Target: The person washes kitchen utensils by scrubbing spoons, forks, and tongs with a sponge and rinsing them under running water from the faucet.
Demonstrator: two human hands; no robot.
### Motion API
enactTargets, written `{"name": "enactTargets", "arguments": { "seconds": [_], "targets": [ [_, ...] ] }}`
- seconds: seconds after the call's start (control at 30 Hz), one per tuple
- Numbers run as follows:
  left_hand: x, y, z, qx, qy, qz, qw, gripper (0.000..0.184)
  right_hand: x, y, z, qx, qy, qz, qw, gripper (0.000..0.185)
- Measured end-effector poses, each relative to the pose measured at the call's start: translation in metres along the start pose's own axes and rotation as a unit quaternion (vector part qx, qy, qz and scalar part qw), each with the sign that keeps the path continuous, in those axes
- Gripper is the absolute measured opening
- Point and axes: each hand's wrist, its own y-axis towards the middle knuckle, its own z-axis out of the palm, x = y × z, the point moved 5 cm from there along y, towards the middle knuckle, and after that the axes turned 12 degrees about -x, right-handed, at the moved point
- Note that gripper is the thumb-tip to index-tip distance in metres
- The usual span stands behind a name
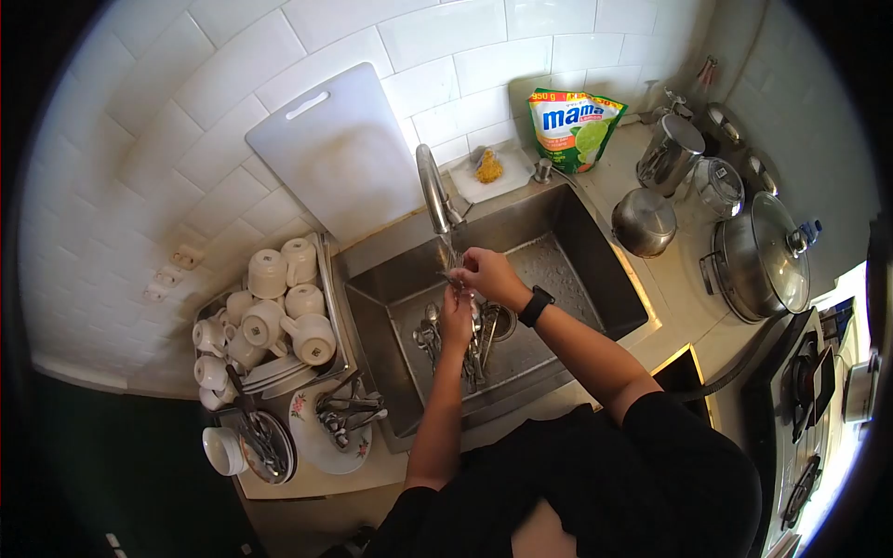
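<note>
Both hands are together under the steel faucet (432,186), over the sink (605,265). My left hand (456,321) is closed around a piece of metal cutlery (453,263) held upright in the stream. Its exact kind is hard to make out. My right hand (490,277), below a black wristwatch, pinches the same piece near its upper part with bent fingers. Beneath the hands, loose spoons and other cutlery (428,335) lie on the sink floor around the drain, partly covered by my hands and left forearm.
Left of the sink, a rack of white mugs (263,325) stands behind a flowered plate (307,437) bearing cutlery. A white cutting board (339,149) leans on the tiles. Behind the sink are a yellow scrubber (488,167) and detergent pouch (577,130); rightward, pots (644,223) and a stove (791,437).
</note>
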Motion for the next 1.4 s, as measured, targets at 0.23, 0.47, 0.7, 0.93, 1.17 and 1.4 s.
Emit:
{"name": "enactTargets", "arguments": {
  "seconds": [0.23, 0.47, 0.7, 0.93, 1.17, 1.4],
  "targets": [
    [-0.001, -0.001, -0.005, 0.092, -0.073, -0.078, 0.990, 0.029, -0.003, 0.007, -0.005, -0.045, 0.102, -0.053, 0.992, 0.025],
    [-0.009, -0.018, 0.003, 0.088, -0.122, -0.191, 0.970, 0.027, -0.021, 0.005, -0.002, 0.091, 0.145, 0.003, 0.985, 0.012],
    [0.003, -0.029, 0.005, 0.042, -0.108, -0.203, 0.972, 0.026, -0.015, -0.007, -0.015, -0.009, 0.093, -0.060, 0.994, 0.013],
    [-0.002, -0.027, 0.001, 0.019, -0.103, -0.179, 0.978, 0.023, -0.003, -0.008, -0.014, -0.004, 0.065, -0.056, 0.996, 0.021],
    [-0.008, -0.027, 0.000, 0.007, -0.119, -0.143, 0.983, 0.022, 0.000, -0.011, -0.011, 0.027, 0.091, -0.072, 0.993, 0.021],
    [-0.001, -0.030, 0.008, 0.027, -0.125, -0.116, 0.985, 0.016, -0.011, -0.007, -0.004, 0.010, 0.111, -0.086, 0.990, 0.016]
  ]
}}
